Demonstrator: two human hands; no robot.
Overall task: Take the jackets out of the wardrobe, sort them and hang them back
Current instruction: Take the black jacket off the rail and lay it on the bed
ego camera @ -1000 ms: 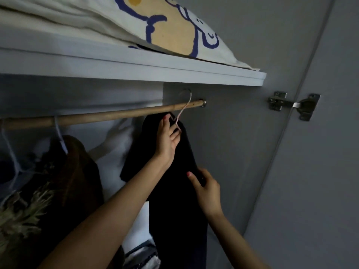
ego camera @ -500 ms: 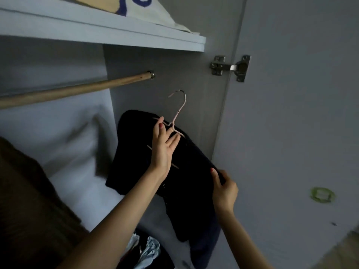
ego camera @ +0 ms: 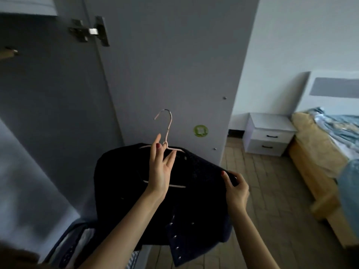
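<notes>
A dark navy jacket [ego camera: 194, 202] with metal snap buttons hangs on a thin pink hanger [ego camera: 168, 123], held in the air in front of the open wardrobe door [ego camera: 174, 65]. My left hand [ego camera: 161, 171] holds the hanger at the base of its hook, the neck caught between its fingers. My right hand [ego camera: 236, 188] pinches the jacket's right shoulder edge. The hanger's hook is free and touches nothing. Only the tip of the wooden rail [ego camera: 8, 53] shows at the far left.
The door carries a metal hinge [ego camera: 89, 32] and a green sticker [ego camera: 200, 130]. Folded clothes [ego camera: 73, 247] lie at the wardrobe's bottom left. A white nightstand [ego camera: 269, 136] and a bed [ego camera: 320, 152] with yellow and blue bedding stand at the right on a tiled floor.
Both hands lifted the hanger with the jacket off the rail and carried it right and out of the wardrobe. The view turned right toward the room.
</notes>
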